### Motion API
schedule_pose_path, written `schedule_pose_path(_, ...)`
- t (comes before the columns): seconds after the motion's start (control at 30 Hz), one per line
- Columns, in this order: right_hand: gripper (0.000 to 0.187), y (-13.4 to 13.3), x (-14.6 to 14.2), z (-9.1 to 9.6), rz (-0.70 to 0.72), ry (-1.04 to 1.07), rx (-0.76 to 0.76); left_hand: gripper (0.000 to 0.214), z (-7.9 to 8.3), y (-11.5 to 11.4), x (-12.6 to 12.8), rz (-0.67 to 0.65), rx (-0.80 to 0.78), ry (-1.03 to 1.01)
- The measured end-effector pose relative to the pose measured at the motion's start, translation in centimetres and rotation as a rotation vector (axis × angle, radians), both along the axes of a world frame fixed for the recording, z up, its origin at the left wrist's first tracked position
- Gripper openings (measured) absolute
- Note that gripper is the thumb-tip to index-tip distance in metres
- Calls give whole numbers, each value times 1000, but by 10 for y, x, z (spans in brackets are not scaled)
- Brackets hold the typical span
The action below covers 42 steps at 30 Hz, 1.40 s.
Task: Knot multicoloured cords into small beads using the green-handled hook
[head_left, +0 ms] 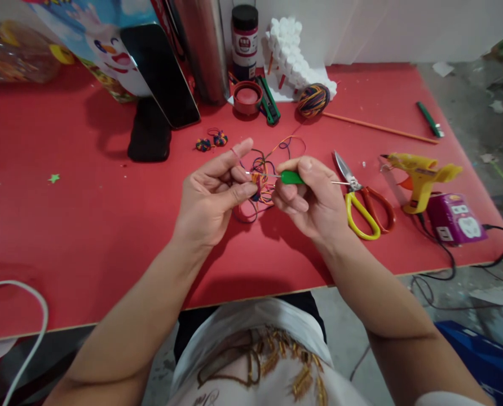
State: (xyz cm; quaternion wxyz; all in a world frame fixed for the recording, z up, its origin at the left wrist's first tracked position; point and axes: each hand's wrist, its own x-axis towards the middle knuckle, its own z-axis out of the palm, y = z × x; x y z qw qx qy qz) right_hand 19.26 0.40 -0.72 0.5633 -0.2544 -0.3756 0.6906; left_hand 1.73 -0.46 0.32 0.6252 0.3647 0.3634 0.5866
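Between thumb and fingers, my left hand [217,197] pinches a small multicoloured crochet piece [255,189], a strand looped over its raised index finger. A crochet hook with a green grip [291,177] is held in my right hand [313,194], its metal tip reaching left to the piece. Loose multicoloured yarn tangles below and behind the fingers. One strand runs back towards a yarn ball [313,100]. Two small crocheted pieces [211,141] lie on the red table behind my left hand. How the hook sits in the stitches is too small to tell.
Scissors [361,197] lie right of my right hand, then a yellow glue gun [424,175] and a purple box [457,217] with cables. At the back stand a phone [160,76], a steel flask [203,51], a jar [245,42] and a green cutter [268,101]. An orange stick [382,128] lies behind.
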Motion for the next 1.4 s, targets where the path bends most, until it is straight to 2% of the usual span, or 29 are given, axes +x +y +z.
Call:
schedule_pose_path(0.07, 25, -1, -6, -2, -27, 39, -48, 51, -1, -5, 7, 81, 14, 12)
schedule_pose_path(0.17, 28, 0, -13, -2, -38, 52, -104, 54, -3, -9, 11, 129, -2, 50)
schedule_pose_path(0.33, 32, 2, -13, -3, -13, 7, -100, 56, -3, -9, 7, 125, -8, 26)
schedule_pose_path(0.5, 30, 3, -9, -7, -8, 6, -90, 45, -1, -5, 5, 134, 15, 18)
schedule_pose_path(0.73, 26, 0, -8, -6, 44, 6, -83, 49, -1, -5, 3, 148, 29, 84)
schedule_pose_path(0.83, 27, -4, -6, -5, 45, -30, -23, 50, 1, -6, 2, 117, 47, 47)
schedule_pose_path(0.93, 22, -9, -3, -3, 85, -37, 118, 50, 3, -7, 2, 85, 85, 2)
schedule_pose_path(1.07, 23, -13, -2, -2, 81, -63, 253, 52, -4, -7, 7, 37, 103, -5)
schedule_pose_path(1.1, 24, -13, -3, -2, 54, -62, 242, 54, -7, -6, 8, 49, 156, -26)
schedule_pose_path(1.23, 24, -12, -11, 1, -76, -27, 95, 54, -16, -4, 12, 113, 197, -3)
schedule_pose_path(1.4, 26, -10, -14, 1, -72, -46, 28, 55, -14, -5, 12, 166, 170, 17)
